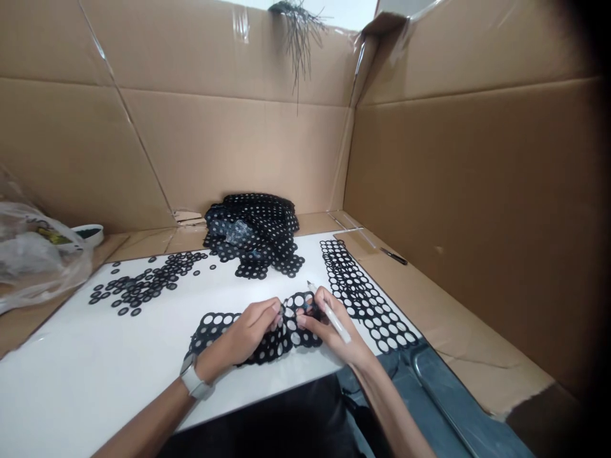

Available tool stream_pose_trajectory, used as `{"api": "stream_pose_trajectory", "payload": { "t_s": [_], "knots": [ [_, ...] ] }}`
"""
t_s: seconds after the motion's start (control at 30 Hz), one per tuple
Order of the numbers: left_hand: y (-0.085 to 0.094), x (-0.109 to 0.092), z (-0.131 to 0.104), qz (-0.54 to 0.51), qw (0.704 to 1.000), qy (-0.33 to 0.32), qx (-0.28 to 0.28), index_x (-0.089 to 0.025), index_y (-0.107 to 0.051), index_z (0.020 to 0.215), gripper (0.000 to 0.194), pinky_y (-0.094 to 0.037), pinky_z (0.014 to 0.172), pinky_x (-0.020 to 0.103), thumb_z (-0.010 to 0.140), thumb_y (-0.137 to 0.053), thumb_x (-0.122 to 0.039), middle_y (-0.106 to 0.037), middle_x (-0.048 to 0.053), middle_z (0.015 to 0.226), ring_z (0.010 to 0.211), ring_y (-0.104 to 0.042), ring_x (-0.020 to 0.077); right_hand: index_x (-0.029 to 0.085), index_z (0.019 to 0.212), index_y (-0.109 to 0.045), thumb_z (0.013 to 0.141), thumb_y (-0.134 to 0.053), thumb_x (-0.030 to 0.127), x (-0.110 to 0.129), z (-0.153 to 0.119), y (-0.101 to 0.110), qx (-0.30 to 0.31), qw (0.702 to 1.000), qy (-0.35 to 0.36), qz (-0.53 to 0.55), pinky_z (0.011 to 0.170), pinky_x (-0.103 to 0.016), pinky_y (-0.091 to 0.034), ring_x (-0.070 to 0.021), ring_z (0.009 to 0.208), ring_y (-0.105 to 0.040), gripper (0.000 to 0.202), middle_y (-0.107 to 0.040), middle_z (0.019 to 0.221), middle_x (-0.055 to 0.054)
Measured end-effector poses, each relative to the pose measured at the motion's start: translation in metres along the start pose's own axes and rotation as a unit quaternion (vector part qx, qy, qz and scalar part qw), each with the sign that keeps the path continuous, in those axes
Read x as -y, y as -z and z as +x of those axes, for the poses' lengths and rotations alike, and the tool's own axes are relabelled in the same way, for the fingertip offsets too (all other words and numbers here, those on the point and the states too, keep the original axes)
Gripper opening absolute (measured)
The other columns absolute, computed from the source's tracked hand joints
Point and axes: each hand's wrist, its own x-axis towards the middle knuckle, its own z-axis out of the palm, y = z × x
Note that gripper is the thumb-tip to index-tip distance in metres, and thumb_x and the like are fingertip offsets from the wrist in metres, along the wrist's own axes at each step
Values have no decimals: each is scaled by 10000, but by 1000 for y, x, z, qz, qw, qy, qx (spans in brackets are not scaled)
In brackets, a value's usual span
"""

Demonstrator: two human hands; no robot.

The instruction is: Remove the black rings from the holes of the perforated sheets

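A sheet of joined black rings (213, 328) lies bunched near the front edge of the white board. My left hand (251, 332) pinches its upper middle between thumb and fingers, with a watch on that wrist. Close by on the right, my right hand (340, 337) has its fingers closed round a white pen-like tool (337, 323) whose dark tip points up and away. The right thumb and fingertips also touch the sheet's raised right part. Exactly what lies between the fingertips is too small to make out.
Loose black rings (153, 280) are scattered at the left of the white board (71, 375). Behind is a heap of black ring fabric (262, 222); a flat ring strip (356, 286) lies right. A dark pen-like object (394, 256), plastic bag (42, 261) and cardboard walls (458, 191) surround it.
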Motion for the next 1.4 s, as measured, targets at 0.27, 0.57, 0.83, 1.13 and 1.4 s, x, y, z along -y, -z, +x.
{"api": "stream_pose_trajectory", "payload": {
  "t_s": [0.27,0.57,0.83,1.13,1.4],
  "knots": [
    [110,37,-23,137,965,58,-216,-240,-569,955,438,-435,734,344,1120,-375,-595,-617,39,883,811,-581,241,283,985,-383,950,-739,325,9,-10,25,-8,991,-78,-108,848,-350,-492,-213,886,-666,360,-672,986,7],
    [120,26,-48,467,849,112,-221,-204,-572,1498,551,-558,736,418,1136,-349,-556,-665,152,1426,892,-728,298,282,1015,-375,892,-589,212,17,-15,18,-19,966,-49,-251,783,-326,-464,-249,916,-694,257,-620,916,19],
    [31,17,-1,246,967,-48,41,-254,-676,1182,341,-525,995,405,1089,-613,-575,-698,72,1245,1186,-633,294,294,974,-344,1031,-549,326,40,-21,28,-34,924,18,-380,854,-382,-509,-303,1034,-742,215,-689,984,-39],
    [39,13,-9,159,985,-20,62,-254,-627,1022,162,-472,854,342,1103,-613,-393,-720,17,1037,962,-668,244,280,921,-390,969,-719,252,66,24,-11,32,872,115,-475,1002,-452,-482,-351,1231,-639,334,-727,1225,-125],
    [20,6,-29,311,946,-53,-71,-244,-560,1137,150,-469,879,413,1026,-659,-223,-666,74,1135,1053,-597,302,258,918,-428,812,-780,181,22,63,-6,248,911,-46,-327,673,-265,-442,-185,764,-619,376,-662,881,36]
  ]
}}
